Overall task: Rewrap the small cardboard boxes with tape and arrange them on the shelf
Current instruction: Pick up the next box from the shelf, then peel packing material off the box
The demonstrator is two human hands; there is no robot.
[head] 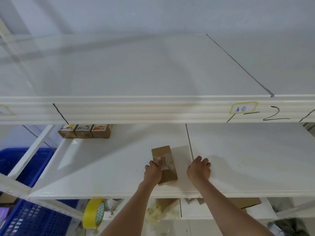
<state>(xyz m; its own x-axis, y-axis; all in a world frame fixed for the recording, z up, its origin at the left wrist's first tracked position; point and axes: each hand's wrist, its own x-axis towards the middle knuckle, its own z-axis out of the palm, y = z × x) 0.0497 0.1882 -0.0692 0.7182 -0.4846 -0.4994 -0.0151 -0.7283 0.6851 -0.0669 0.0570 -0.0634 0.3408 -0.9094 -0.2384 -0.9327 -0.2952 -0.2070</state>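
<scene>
Nearest the camera, below the shelf's front edge, a roll of yellow tape (94,213) is seen hanging at the left, with blue crates (34,217) beside it and loose cardboard pieces (245,202) on the level underneath. On the white shelf (238,159) itself, close to the front edge, a small cardboard box (164,165) is lain flat, its long axis running from near to far and tilted slightly leftward at its far end. The left hand (152,172) is placed on the box's near left side, the thumb stretched over the top face and the fingers (148,166) curled round the left edge, so the box is gripped there. The right hand (199,169) is rested on the bare shelf just to the right of the box, apart from it, its fingers loosely bent and nothing held. The left hand is thus the one already on the box, and any push toward the back would be judged to run along the long axis. Farther back and well to the left, three wrapped boxes (84,131) are stood in a tight row under the upper shelf (153,109), which bears a handwritten label (242,108); the free place beside that row is likely where this box belongs.
</scene>
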